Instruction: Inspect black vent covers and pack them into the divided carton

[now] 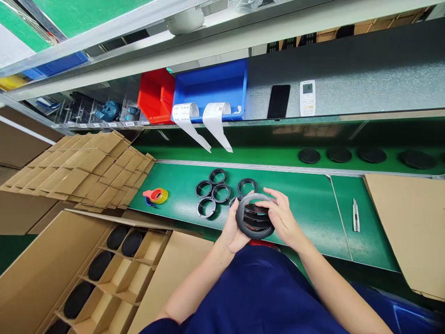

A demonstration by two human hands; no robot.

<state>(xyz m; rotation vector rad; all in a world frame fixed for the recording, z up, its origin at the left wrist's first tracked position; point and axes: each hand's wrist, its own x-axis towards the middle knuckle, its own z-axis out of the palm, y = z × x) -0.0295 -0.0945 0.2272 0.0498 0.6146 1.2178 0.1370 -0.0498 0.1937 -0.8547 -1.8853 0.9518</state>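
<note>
A round black air vent (256, 232) with a thick rim and several slats is held up over the near edge of the green bench. Its left side rests in my left hand (232, 232), with the thumb along the rim. At the other side, my right hand (282, 218) grips the rim, and some of its fingers reach over the opening onto the slats. Just beyond the vent lie several black rings (221, 193); a single black ring (247, 186) sits a little to their right. One more ring is partly hidden behind my left hand.
An open carton (153, 250) with dividers holds black discs at lower left. Cardboard dividers (86, 162) are stacked behind it. Tape rolls (159, 195) lie on the bench's left, a utility knife (355, 215) on the right. Above, a shelf bears a blue bin (212, 86), phone (278, 101) and remote (308, 98).
</note>
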